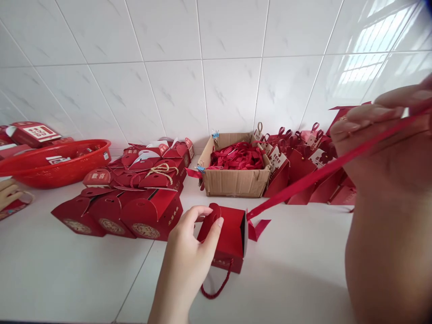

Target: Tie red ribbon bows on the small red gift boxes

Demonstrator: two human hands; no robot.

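A small red gift box (231, 225) lies on its side on the white counter, a twisted red cord handle (216, 294) looping out at its near side. My left hand (191, 245) grips the box at its left end, thumb and fingers around the rounded flap. Raised at the right, my right hand (381, 139) pinches a red ribbon (313, 176) and holds it taut. That ribbon runs down to the box's right end, where a short tail hangs loose. How it is fastened there I cannot tell.
Behind the box stands a cardboard box (232, 183) of red ribbons with blue clips. Several red gift boxes (135, 211) are grouped at left, beside a red plastic basin (64, 168). Red bags (303, 175) with ribbon loops line the tiled wall. Another person's hand (8, 195) shows far left.
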